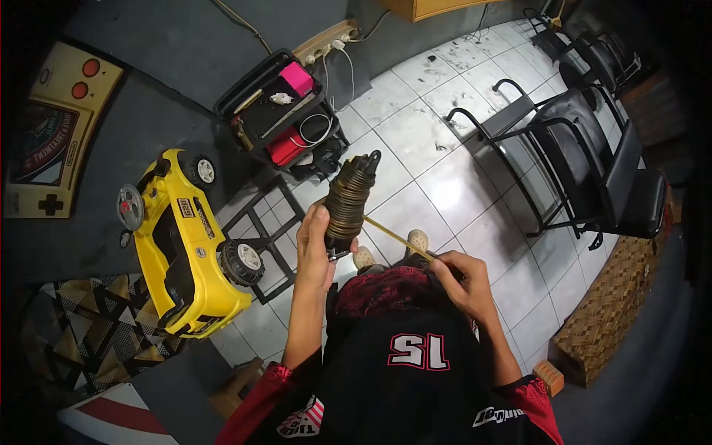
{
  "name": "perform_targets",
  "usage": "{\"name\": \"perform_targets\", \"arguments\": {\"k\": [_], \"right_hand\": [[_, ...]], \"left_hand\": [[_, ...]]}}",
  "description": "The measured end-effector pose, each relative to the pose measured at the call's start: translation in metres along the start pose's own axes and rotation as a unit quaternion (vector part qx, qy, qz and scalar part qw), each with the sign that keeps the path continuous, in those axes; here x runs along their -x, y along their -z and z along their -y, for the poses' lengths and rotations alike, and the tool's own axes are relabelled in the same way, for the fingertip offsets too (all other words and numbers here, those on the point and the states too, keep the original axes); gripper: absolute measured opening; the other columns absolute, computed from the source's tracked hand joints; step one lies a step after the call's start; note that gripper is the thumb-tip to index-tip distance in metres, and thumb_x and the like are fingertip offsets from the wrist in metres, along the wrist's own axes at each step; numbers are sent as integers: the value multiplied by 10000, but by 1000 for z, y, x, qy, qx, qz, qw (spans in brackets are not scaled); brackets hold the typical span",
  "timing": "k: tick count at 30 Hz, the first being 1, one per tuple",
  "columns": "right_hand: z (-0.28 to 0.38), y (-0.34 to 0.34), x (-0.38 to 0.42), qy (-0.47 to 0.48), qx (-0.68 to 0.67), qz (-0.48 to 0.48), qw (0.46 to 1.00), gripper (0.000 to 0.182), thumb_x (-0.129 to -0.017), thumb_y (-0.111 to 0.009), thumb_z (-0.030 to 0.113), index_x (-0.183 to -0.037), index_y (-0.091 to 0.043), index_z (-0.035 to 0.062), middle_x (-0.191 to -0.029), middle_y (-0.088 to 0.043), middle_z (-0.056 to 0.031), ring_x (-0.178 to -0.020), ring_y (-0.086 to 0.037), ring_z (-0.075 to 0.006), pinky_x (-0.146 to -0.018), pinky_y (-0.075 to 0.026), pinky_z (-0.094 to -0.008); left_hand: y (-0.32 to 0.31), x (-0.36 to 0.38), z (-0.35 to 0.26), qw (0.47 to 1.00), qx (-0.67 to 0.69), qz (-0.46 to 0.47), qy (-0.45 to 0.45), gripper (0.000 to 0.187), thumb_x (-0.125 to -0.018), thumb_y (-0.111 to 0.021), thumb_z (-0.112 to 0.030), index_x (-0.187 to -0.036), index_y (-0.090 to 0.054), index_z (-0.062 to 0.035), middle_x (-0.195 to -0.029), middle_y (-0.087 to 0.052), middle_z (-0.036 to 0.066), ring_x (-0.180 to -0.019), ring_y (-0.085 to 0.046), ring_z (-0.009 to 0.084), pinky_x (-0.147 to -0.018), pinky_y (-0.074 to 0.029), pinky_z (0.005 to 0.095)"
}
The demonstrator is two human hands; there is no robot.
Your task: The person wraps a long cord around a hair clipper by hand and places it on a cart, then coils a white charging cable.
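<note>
My left hand (315, 248) grips a dark coil spring on a shock absorber (350, 200), held upright in front of me over the tiled floor. A thin yellow strip, like a measuring tape (393, 233), runs from the base of the spring to my right hand (461, 278), which pinches its end near my chest. My feet (389, 251) show on the tiles below the spring.
A yellow toy car (185, 245) lies on its side at the left. An open black toolbox (278, 111) with pink and red items stands beyond it. Black chairs (586, 156) are at the right, a woven basket (612, 311) at the lower right.
</note>
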State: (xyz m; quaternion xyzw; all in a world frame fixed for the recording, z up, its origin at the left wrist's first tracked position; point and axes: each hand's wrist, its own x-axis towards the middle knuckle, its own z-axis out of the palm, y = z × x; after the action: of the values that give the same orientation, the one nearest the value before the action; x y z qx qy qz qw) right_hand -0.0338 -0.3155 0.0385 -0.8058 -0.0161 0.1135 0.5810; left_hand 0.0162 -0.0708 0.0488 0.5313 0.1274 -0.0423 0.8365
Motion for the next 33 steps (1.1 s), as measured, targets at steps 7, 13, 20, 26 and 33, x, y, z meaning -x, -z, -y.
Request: {"name": "perform_targets", "arguments": {"k": [7, 13, 20, 26, 33], "right_hand": [[46, 8, 9, 41, -46, -4, 998, 144, -905, -618, 107, -848, -651, -21, -587, -487, -7, -525, -411, -64, -478, -323, -248], [61, -3, 8, 85, -87, 18, 992, 130, -904, -618, 99, -855, -652, -16, -581, -505, -12, -495, -421, -76, -465, -334, -247], [71, -14, 11, 31, -116, 47, 992, 148, -937, -547, 81, -881, -624, -32, -648, -579, -31, -546, -469, -65, -511, -389, -245], [72, -17, 15, -20, -206, 24, 978, 155, -951, -524, 87, -913, -612, -34, -711, -576, -29, -645, -507, -66, -601, -414, -233], [65, -16, 18, -102, -297, 55, 948, 163, -961, -529, 114, -895, -612, -10, -683, -544, 40, -589, -443, -18, -511, -350, -205]], "left_hand": [[-1, 1, 11, 994, 70, -9, 83, 454, -990, -414, -407, -1070, -570, 11, -896, -635, 109, -659, -573, 159, -524, -464, 298], [-20, 3, 22, 998, 22, 5, 66, 440, -994, -440, -404, -1033, -582, 10, -838, -624, 95, -624, -568, 149, -534, -471, 288], [-31, 11, 40, 991, -125, 51, -29, 464, -956, -574, -304, -1261, -490, 35, -952, -634, 103, -750, -610, 145, -673, -512, 270], [-42, 20, 38, 874, -413, 113, -229, 587, -788, -723, -206, -1292, -499, -5, -1092, -603, 197, -933, -629, 346, -864, -487, 389], [-46, 24, 24, 848, -426, 147, -280, 642, -612, -787, -148, -1215, -596, -40, -1106, -570, 160, -858, -639, 304, -719, -533, 354]]}}
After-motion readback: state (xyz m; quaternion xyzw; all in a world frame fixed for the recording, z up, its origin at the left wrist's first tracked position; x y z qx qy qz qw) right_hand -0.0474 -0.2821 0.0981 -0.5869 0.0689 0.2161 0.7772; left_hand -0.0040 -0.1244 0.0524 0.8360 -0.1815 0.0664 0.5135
